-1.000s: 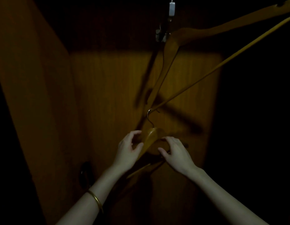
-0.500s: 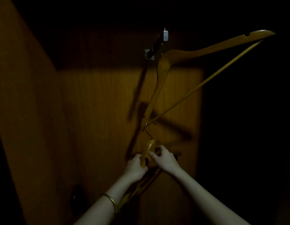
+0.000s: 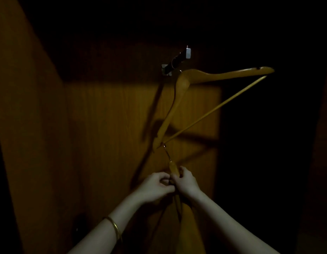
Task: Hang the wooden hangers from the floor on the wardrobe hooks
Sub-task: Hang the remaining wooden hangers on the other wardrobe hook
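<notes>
A wooden hanger (image 3: 179,99) hangs tilted from a metal wardrobe hook (image 3: 178,58) on the back panel. A second wooden hanger (image 3: 173,168) hangs below it, its metal hook (image 3: 166,152) caught on the first hanger's lower corner. My left hand (image 3: 155,186) and my right hand (image 3: 186,182) both grip the second hanger just under its neck, fingers curled round the wood. The rest of that hanger runs down between my forearms, mostly hidden in the dark.
The wooden back panel (image 3: 113,134) of the wardrobe is lit in the middle. A wooden side panel (image 3: 30,125) slants at the left. The right side and top are dark. A gold bangle (image 3: 115,228) sits on my left wrist.
Both hands have closed in together on the lower hanger's neck and turned it edge-on. The view has tilted up, so the hook and upper hanger sit lower in frame.
</notes>
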